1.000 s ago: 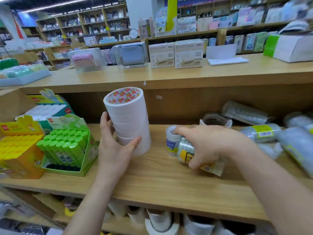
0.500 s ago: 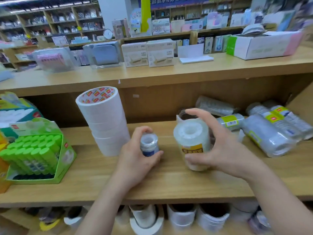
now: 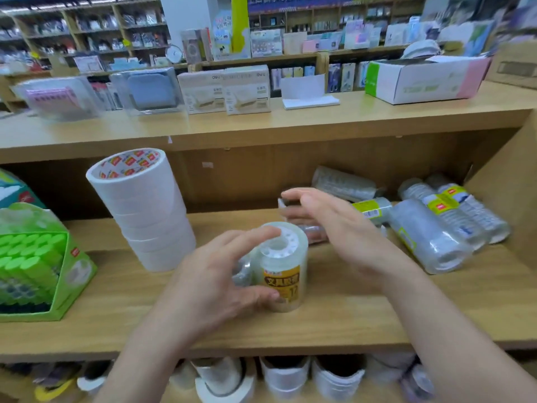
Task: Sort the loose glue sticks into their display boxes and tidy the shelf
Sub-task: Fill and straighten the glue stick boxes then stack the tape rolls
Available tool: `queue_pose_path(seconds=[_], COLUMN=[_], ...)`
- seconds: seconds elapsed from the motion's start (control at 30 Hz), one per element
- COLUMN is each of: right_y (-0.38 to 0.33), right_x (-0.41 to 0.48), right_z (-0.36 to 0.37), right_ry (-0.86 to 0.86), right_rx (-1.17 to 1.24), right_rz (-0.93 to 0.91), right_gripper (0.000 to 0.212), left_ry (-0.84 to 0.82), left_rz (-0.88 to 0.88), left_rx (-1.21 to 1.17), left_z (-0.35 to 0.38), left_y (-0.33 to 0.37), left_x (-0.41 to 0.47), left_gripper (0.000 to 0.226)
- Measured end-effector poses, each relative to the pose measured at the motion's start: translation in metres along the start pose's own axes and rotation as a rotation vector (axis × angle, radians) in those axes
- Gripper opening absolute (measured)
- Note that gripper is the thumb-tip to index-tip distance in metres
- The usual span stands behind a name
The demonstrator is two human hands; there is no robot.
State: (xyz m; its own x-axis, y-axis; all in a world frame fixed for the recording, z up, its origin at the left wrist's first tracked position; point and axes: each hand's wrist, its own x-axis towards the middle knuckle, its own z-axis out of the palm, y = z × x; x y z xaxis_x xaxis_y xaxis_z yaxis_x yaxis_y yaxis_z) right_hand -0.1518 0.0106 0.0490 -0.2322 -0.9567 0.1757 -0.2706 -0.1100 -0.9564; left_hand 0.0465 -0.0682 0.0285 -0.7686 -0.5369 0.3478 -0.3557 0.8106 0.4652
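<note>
1. The wooden shelf (image 3: 348, 321) carries everything.
2. A green display box (image 3: 72, 274) at its far left holds green-capped glue sticks (image 3: 26, 257).
3. The right hand (image 3: 334, 225) hovers with fingers spread, holding nothing.
4. The left hand (image 3: 212, 283) curls around an upright clear tape pack (image 3: 283, 274) mid-shelf.

Left hand (image 3: 209, 283) around upright clear tape pack (image 3: 286, 266), right hand (image 3: 334, 225) slack just behind (glue-stick box (image 3: 77, 273) far left).

Our wooden shelf (image 3: 348, 321) carries a green display box (image 3: 72, 286) at left, a tall stack of white tape rolls (image 3: 151, 216) near it, a clear tape pack (image 3: 286, 274) upright in the middle, and wrapped tape sleeves (image 3: 430, 239) lying at right.
</note>
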Motion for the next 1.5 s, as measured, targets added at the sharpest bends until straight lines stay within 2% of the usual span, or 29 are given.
queue_pose_path(seconds=[0.03,0.07,0.13,0.17,0.23,0.3,0.37,0.5,0.6,0.7,0.8,0.9,1.03,1.13,1.27,1.33,1.5], right_y=[-0.001,0.001,0.006,0.011,0.018,0.015,0.010,0.001,0.004,0.007,0.005,0.001,-0.010,-0.009,0.006,0.015,0.049], right_x=[0.016,0.035,0.068,0.082,0.101,0.107,0.107,0.091,0.082,0.078,0.074,0.066,0.036,-0.002,-0.035,-0.044,-0.050], right_z=[-0.005,-0.009,-0.007,-0.003,0.008,0.017,0.024,0.046,0.062,0.072,0.076,0.073,0.029,-0.016,-0.039,-0.041,-0.050], right_ry=[0.118,0.154,0.044,-0.029,-0.092,-0.074,-0.136,-0.361,-0.437,-0.481,-0.479,-0.412,-0.032,0.138,0.102,0.104,0.230], right_rx=[-0.179,-0.460,-0.950,-1.076,-1.160,-1.122,-1.050,-0.886,-0.747,-0.628,-0.619,-0.584,-0.592,-0.726,-1.051,-1.172,-1.018], right_rz=[-0.015,0.002,0.151,0.243,0.321,0.278,0.218,0.040,-0.085,-0.090,-0.105,-0.131,-0.217,-0.169,0.053,0.106,-0.159], right_gripper=[0.025,0.024,0.026,0.026,0.016,0.012,0.014,0.020,0.018,0.014,0.014,0.016,0.019,0.026,0.060,0.068,0.066], left_ry=[-0.004,-0.012,-0.042,-0.055,-0.055,0.014,0.095,0.175,0.210,0.220,0.224,0.221,0.200,0.193,0.215,0.232,0.333], left_rz=[0.011,0.038,0.104,0.111,0.089,0.085,0.078,-0.018,-0.091,-0.134,-0.140,-0.126,-0.096,-0.058,-0.014,0.003,0.043], left_rx=[0.076,0.149,0.227,0.218,0.146,0.058,0.018,0.117,0.148,0.176,0.137,0.095,0.092,0.132,0.238,0.294,0.333], left_z=[0.000,0.001,0.002,0.001,0.001,0.001,-0.004,-0.026,-0.042,-0.047,-0.044,-0.040,-0.035,-0.024,-0.004,0.007,0.034], left_y=[0.002,0.003,0.004,0.005,0.005,0.002,-0.003,-0.015,-0.023,-0.029,-0.028,-0.026,-0.023,-0.014,-0.003,0.002,-0.001], left_x=[0.000,-0.001,-0.004,-0.005,-0.005,-0.007,-0.016,-0.049,-0.063,-0.070,-0.069,-0.064,-0.059,-0.049,-0.029,-0.017,0.007], left_gripper=[0.076,0.073,0.070,0.068,0.066,0.061,0.054,0.046,0.046,0.045,0.046,0.049,0.053,0.053,0.055,0.056,0.057])
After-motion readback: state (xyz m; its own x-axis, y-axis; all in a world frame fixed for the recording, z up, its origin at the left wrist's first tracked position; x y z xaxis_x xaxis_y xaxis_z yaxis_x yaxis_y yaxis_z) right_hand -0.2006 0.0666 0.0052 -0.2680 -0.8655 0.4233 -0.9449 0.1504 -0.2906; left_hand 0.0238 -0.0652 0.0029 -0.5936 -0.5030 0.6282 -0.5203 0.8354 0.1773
